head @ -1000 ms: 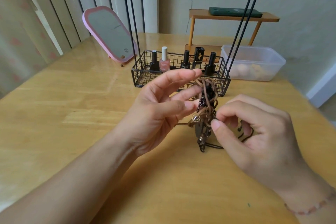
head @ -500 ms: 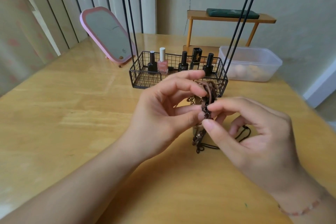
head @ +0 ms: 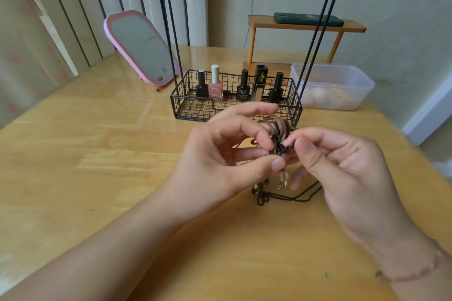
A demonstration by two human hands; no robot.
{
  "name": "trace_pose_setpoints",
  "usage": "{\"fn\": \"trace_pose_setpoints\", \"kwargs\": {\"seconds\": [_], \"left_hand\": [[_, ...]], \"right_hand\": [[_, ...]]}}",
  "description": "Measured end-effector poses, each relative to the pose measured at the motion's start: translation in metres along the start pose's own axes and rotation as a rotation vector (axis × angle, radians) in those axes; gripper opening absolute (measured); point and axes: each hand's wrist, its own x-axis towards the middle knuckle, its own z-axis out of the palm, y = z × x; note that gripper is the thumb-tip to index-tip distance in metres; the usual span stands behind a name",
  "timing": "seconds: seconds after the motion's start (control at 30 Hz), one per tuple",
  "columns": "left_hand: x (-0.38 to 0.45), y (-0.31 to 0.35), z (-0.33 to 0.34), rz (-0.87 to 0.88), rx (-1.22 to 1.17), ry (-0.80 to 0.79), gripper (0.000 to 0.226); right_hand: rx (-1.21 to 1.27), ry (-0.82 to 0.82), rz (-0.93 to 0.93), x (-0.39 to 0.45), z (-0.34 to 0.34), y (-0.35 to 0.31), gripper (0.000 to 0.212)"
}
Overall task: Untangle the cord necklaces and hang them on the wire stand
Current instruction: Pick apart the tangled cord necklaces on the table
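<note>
Right hand (head: 347, 173) now closer, both hands' fingers (head: 266, 139) pinching tangled cord necklaces (head: 278, 132) between them.

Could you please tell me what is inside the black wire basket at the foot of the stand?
The wire basket holds three black bottles, one pink polish bottle and a black tube. The left hand covers its front edge.

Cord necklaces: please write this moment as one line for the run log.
stage: untangling | left hand: pinches cord necklaces | right hand: pinches same bundle | wire stand: no cords seen hung
</note>
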Motion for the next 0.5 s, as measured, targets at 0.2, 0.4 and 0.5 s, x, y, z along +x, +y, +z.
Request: {"fn": "trace_pose_setpoints", "kwargs": {"seconds": [0.2, 0.4, 0.5], "left_hand": [[-0.0038, 0.0019, 0.0028, 0.037, 0.148, 0.029, 0.009], [-0.0048, 0.0013, 0.0036, 0.093, 0.166, 0.040, 0.011], [-0.0047, 0.0016, 0.0032, 0.130, 0.170, 0.018, 0.008]], "right_hand": [[-0.077, -0.033, -0.131, -0.0027, 0.0068, -0.0023, 0.010], [-0.078, 0.005, -0.146, -0.0035, 0.0063, -0.0001, 0.013], [-0.091, 0.021, -0.173, -0.0052, 0.0072, -0.0010, 0.010]]}}
